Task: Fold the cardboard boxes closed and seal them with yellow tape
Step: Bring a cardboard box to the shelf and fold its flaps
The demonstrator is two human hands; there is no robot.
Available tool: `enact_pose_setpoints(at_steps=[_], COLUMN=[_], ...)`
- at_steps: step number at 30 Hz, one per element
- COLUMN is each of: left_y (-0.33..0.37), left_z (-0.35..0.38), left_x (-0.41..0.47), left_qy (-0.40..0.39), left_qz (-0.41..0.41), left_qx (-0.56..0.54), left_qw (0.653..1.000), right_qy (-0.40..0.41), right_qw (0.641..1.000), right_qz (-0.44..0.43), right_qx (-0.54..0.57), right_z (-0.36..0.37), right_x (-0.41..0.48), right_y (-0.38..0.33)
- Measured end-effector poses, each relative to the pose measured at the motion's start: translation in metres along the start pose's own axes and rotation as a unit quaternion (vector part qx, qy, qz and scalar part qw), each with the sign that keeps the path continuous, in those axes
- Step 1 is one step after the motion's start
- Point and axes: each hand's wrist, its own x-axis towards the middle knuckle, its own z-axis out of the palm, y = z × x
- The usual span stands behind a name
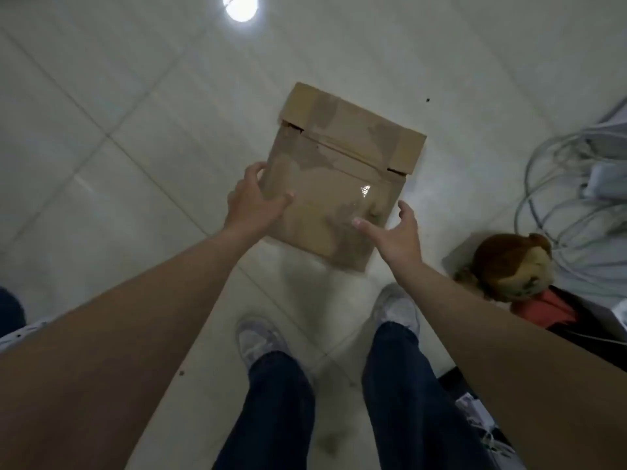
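Left hand (252, 201) grips the box (339, 171) by its near-left edge. Right hand (390, 232) is spread wide at the near-right corner, holding nothing. I'd grab both sides before turning it. Box is out over the floor (135, 130), flaps down, shiny tape across, contents hidden.

Soft doll head (512, 269) with brown hair, lying on its side. Under it and spreading all around, pale glossy tiled floor (101, 96) crossed by dark grout lines. Just below the doll, touching it, a red cloth (549, 310). Above and right of the doll, a loose tangle of grey cables (559, 198). Up-left of the doll, a small dark speck (428, 100); much farther up-left, a round bright glare (240, 6) on the tiles.
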Motion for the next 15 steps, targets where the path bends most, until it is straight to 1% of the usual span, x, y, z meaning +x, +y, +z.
enact_pose_setpoints(at_steps=[2, 7, 11, 13, 15], left_y=[-0.012, -0.052, -0.067, -0.070, -0.071], left_z=[0.025, 0.075, 0.096, 0.101, 0.101], left_x=[0.026, 0.074, 0.093, 0.097, 0.096], left_qy=[0.011, 0.028, 0.042, 0.059, 0.063], left_qz=[0.001, -0.032, -0.063, -0.066, -0.078], left_qx=[0.022, 0.084, 0.090, 0.121, 0.126], left_qw=[1.000, 0.996, 0.993, 0.989, 0.987], right_qy=[0.021, 0.041, 0.077, 0.096, 0.111], right_qw=[1.000, 0.997, 0.992, 0.988, 0.983], right_qz=[0.000, 0.063, 0.073, 0.095, 0.117], right_qx=[0.016, 0.035, 0.068, 0.076, 0.089], right_z=[0.010, 0.039, 0.057, 0.064, 0.063], right_x=[0.028, 0.087, 0.106, 0.109, 0.111], right_y=[0.016, 0.059, 0.072, 0.072, 0.070])
